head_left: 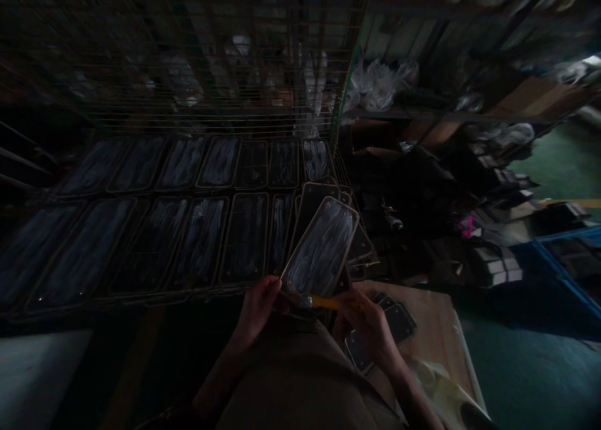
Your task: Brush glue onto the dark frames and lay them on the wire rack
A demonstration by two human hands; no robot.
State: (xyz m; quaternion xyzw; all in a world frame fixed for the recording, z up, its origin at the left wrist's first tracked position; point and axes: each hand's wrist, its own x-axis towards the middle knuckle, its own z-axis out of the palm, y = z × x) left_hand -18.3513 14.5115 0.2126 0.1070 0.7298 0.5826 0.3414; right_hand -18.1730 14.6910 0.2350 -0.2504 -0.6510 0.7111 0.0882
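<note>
My left hand (257, 311) is closed on the lower corner of a phone case (322, 247), a dark rectangular shell with a pale rim and whitish streaks, held tilted above my lap. My right hand (370, 325) grips a brush with a yellow handle (328, 302); its bristle end sits at the case's lower edge. Just beyond the held case, more cases (313, 199) are fanned out. The scene is very dim.
A wire rack shelf (141, 298) in front holds two rows of several streaked cases (201, 236). A wooden board (436, 336) at my right carries a pile of dark cases (399, 320). Wire grid shelving, plastic bags and boxes fill the back and right.
</note>
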